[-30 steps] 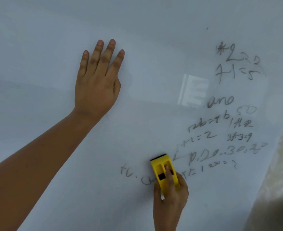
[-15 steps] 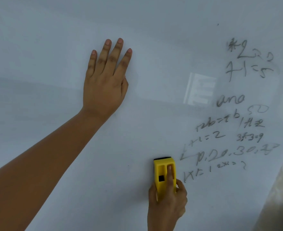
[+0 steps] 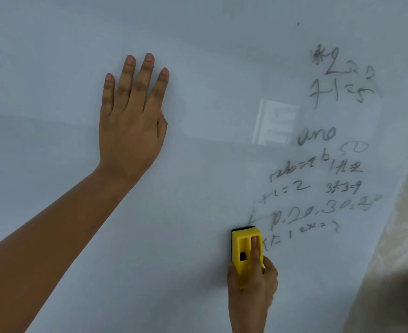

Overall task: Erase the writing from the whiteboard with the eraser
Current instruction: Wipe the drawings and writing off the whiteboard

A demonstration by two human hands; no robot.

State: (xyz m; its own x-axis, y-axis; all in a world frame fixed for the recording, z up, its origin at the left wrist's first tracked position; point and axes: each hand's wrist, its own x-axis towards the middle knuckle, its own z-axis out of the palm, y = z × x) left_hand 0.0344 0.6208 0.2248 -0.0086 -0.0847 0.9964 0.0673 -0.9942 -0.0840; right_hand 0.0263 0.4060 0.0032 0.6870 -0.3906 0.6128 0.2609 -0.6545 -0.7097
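The scribbles left of the yellow eraser (image 3: 245, 251) are gone since a second ago, leaving that part of the whiteboard (image 3: 53, 56) bare. The right hand (image 3: 252, 284) clenches the eraser near the lower edge, apparently touching the bottom line of writing (image 3: 318, 179). The left hand (image 3: 130, 126) lies flat, holding nothing.

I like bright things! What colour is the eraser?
Yellow, with a black pad edge; the eraser shows in the head view.

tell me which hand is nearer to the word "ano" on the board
Right. The right hand holds the eraser below the word "ano"; the left hand lies flat on the whiteboard, far to its left.
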